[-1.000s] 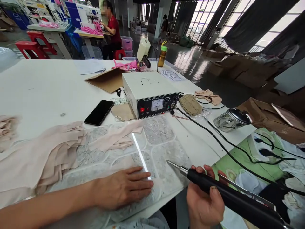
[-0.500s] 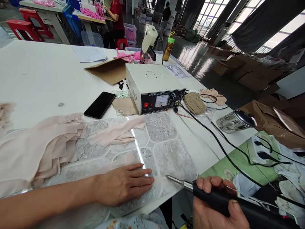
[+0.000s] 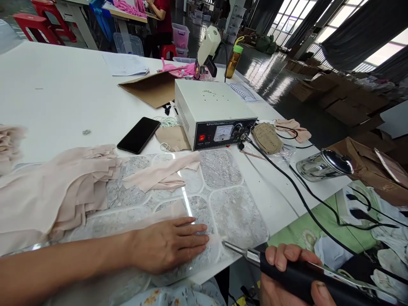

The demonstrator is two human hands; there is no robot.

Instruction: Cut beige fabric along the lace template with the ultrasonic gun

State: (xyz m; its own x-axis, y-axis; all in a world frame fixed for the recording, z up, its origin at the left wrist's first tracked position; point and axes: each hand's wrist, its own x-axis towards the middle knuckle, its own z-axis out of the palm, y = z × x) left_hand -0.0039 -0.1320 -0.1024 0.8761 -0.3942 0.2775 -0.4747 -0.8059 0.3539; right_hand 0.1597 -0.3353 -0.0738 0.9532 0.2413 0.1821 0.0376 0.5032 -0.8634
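Note:
My left hand [image 3: 167, 245] lies flat with its fingers stretched out, pressing a thin sheer pale fabric piece [image 3: 170, 212] onto the grey marble-patterned mat [image 3: 239, 212]. Wrapped around the black handle of an ultrasonic welding pen [image 3: 296, 272], my right hand [image 3: 287, 259] is at the table's front edge. The pen's metal tip points left, close to my left fingertips; whether it touches the fabric I cannot tell. Beyond my left hand lies a folded beige fabric strip [image 3: 162, 172]. A layered stack of beige fabric pieces [image 3: 63, 182] covers the mat's left part.
A white welder control box [image 3: 216, 106] stands behind the mat, its black cable [image 3: 296, 193] running to the right. Around it are a phone [image 3: 138, 135], cardboard patterns [image 3: 267, 138], a glass jar [image 3: 323, 165] and a bottle [image 3: 234, 61]. A person in red [image 3: 161, 17] sits farther back.
The camera view has shifted slightly, so the table's things appear a little farther right and mostly higher. Both hands keep nearly the same places, and the pen stays in my right hand.

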